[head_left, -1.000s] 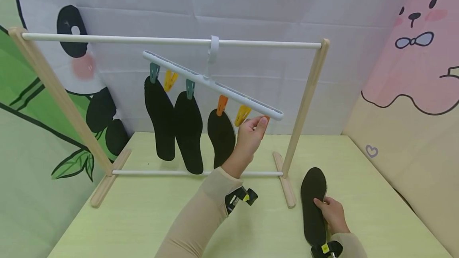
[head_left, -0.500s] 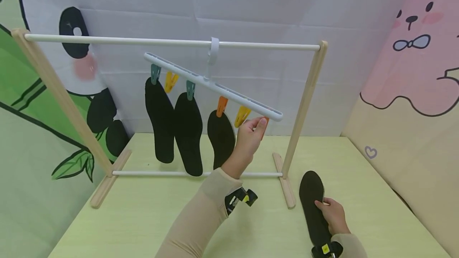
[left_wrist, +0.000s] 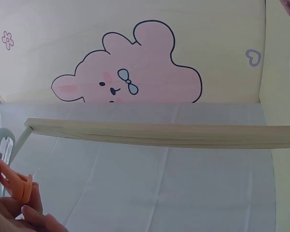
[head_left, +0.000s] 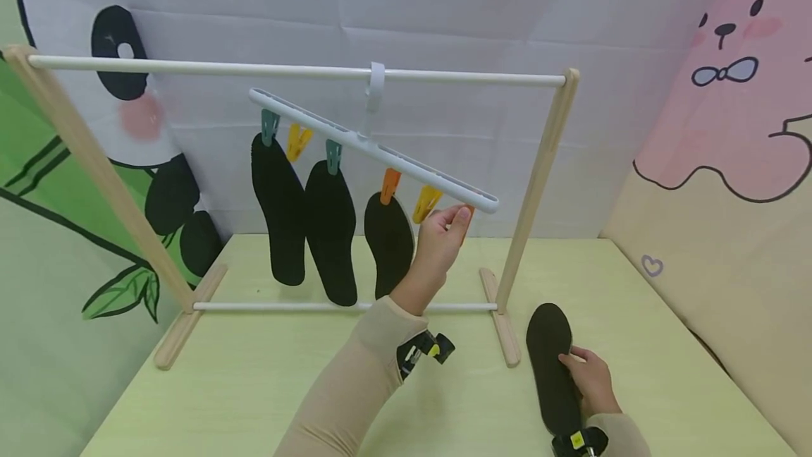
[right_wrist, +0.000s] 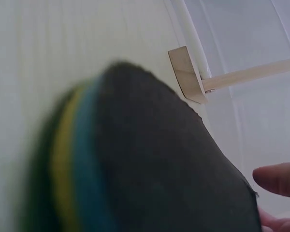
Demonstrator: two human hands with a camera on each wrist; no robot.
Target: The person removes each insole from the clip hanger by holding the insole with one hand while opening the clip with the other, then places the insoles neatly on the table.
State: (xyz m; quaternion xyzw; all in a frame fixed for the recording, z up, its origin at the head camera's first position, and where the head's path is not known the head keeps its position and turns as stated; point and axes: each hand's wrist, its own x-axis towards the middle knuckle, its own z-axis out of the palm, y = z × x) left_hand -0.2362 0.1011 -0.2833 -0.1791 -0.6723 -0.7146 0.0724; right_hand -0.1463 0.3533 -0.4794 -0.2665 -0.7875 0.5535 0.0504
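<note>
My left hand (head_left: 438, 245) pinches an orange clothespin (left_wrist: 18, 183) at the lower right end of a tilted white clip hanger (head_left: 374, 151). At the right, my right hand (head_left: 590, 376) grips a black insole (head_left: 550, 365) by its side edge, thumb on its face. The right wrist view shows that insole close up, with blurred yellow and blue-green along one side. Three black insoles hang from the hanger: one at the far left (head_left: 279, 210), one beside it (head_left: 331, 231), and one under an orange clothespin (head_left: 390, 186), partly hidden by my left forearm.
The hanger hooks over the white top rod (head_left: 254, 69) of a rack with wooden legs (head_left: 536, 189). Yellow clothespins (head_left: 427, 203) on it hold nothing. A lower white rod (head_left: 266, 307) crosses near the pale yellow table (head_left: 444, 400). Printed cloth (head_left: 469, 13) hangs behind.
The insole in my right hand has tilted, its top end shifting slightly left and down. My left hand keeps its pinch on the orange clothespin; the view has shifted a little.
</note>
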